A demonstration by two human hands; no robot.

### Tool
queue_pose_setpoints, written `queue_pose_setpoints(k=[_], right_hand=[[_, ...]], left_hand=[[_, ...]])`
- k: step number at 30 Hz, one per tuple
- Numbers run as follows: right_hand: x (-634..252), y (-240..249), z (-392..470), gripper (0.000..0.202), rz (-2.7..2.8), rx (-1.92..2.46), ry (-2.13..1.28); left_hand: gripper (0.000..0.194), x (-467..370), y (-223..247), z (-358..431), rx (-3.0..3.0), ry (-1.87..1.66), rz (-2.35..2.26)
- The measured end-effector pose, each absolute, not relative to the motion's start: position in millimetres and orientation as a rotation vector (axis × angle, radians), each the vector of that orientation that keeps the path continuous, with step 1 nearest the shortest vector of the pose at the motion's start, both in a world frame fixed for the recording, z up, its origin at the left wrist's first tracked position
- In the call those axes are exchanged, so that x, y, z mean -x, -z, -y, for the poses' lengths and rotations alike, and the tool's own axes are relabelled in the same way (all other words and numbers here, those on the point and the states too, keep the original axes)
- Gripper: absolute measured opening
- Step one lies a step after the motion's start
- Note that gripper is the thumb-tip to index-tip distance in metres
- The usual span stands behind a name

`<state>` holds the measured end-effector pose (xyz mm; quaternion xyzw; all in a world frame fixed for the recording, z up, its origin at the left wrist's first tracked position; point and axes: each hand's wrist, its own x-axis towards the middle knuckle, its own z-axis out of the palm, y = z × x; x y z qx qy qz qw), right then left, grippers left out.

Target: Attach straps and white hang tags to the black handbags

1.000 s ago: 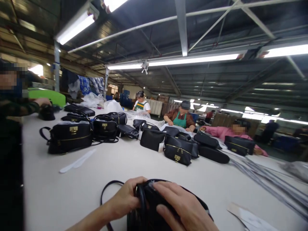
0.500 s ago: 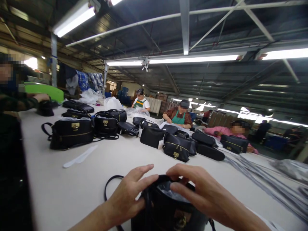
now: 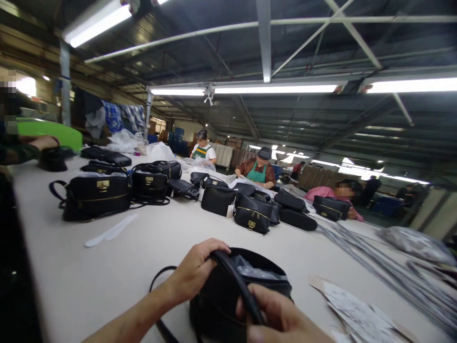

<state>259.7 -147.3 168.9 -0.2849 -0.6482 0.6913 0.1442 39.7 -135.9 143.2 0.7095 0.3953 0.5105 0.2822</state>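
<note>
A black handbag (image 3: pixel 214 297) stands on the table right in front of me, its top open and clear plastic stuffing (image 3: pixel 255 269) showing inside. My left hand (image 3: pixel 196 264) grips the far end of the bag's black handle (image 3: pixel 233 274), fingers bent over it. Lower down, my right hand (image 3: pixel 274 314) pinches the same handle nearer to me. The handle arches across the bag's opening between both hands. A thin black strap (image 3: pixel 155 281) loops out on the bag's left side. The bag's lower front is hidden by my right hand and the frame edge.
Several black handbags (image 3: pixel 98 195) stand across the pale table (image 3: pixel 117 281). White strips (image 3: pixel 110 231) lie at left, printed paper sheets (image 3: pixel 357 305) at right, beside long grey strips (image 3: pixel 371 257) and a plastic bundle (image 3: pixel 416 243). Co-workers (image 3: pixel 262 169) sit opposite; another person's hand (image 3: pixel 44 142) is at far left.
Both hands have closed on the handle, which now rises over the opening. The bag has turned, taking its front clasp out of sight. My view has shifted slightly right, and the paper sheets show.
</note>
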Motion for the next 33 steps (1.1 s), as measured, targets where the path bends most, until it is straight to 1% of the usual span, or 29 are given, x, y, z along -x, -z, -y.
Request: queue_pose_setpoints(k=[1, 2, 3, 5, 6, 7, 8, 10, 11, 13, 14, 16, 17, 18, 19, 21, 23, 26, 28, 30, 33], right_hand=[[-274, -191, 146, 0.056, 1.869, 0.920, -1.885], [-290, -212, 144, 0.061, 1.919, 0.988, -1.796], [-305, -232, 141, 0.065, 1.998, 1.079, -1.604], [-330, -261, 133, 0.051, 2.152, 1.260, -1.041], [-339, -269, 128, 0.042, 2.197, 1.291, -0.846], [-345, -273, 122, 0.037, 2.221, 1.300, -0.759], [-348, -272, 117, 0.036, 2.230, 1.299, -0.786], [-349, -262, 106, 0.038, 2.227, 1.295, -0.958], [-348, -254, 102, 0.037, 2.239, 1.288, -0.975], [-343, -238, 94, 0.027, 2.305, 1.262, -0.824], [-340, -231, 91, 0.022, 2.335, 1.234, -0.733], [-338, -221, 85, 0.017, 2.329, 1.175, -0.678], [-339, -219, 83, 0.016, 2.295, 1.157, -0.720], [-340, -218, 80, 0.016, 2.255, 1.134, -0.785], [-344, -218, 76, 0.019, 2.215, 1.111, -0.854], [-355, -218, 70, 0.026, 2.179, 1.097, -0.953], [-369, -217, 65, 0.028, 2.247, 1.131, -0.928], [-388, -210, 63, 0.024, 2.433, 1.110, -0.604], [-393, -200, 66, 0.026, 2.539, 1.027, -0.353], [-393, -189, 69, 0.034, 2.609, 1.002, -0.152], [-389, -172, 69, 0.050, 2.640, 1.059, 0.103]], left_hand=[[0.026, -41, -145, 137, -1.911, -1.353, -1.053], [0.024, -42, -147, 139, -1.927, -1.332, -1.044], [0.023, -44, -150, 141, -1.943, -1.308, -1.039], [0.021, -49, -155, 144, -1.968, -1.263, -1.048], [0.021, -51, -157, 144, -1.981, -1.243, -1.061], [0.022, -53, -158, 145, -1.993, -1.225, -1.082], [0.023, -54, -159, 144, -2.004, -1.206, -1.108], [0.025, -54, -158, 144, -2.014, -1.158, -1.149], [0.026, -54, -156, 145, -2.009, -1.140, -1.172], [0.028, -56, -153, 148, -1.973, -1.115, -1.235], [0.039, -58, -152, 149, -1.948, -1.104, -1.273], [0.079, -64, -151, 151, -1.924, -1.048, -1.346], [0.092, -68, -152, 151, -1.929, -1.012, -1.374], [0.097, -72, -153, 150, -1.939, -0.980, -1.402], [0.096, -75, -154, 148, -1.949, -0.959, -1.430], [0.086, -80, -157, 143, -1.926, -0.961, -1.497], [0.077, -82, -159, 138, -1.875, -0.977, -1.526], [0.069, -80, -161, 134, -1.852, -0.986, -1.463], [0.068, -76, -161, 131, -1.857, -0.991, -1.416], [0.067, -69, -161, 129, -1.877, -1.001, -1.392], [0.054, -58, -156, 126, -2.005, -0.996, -1.348]])
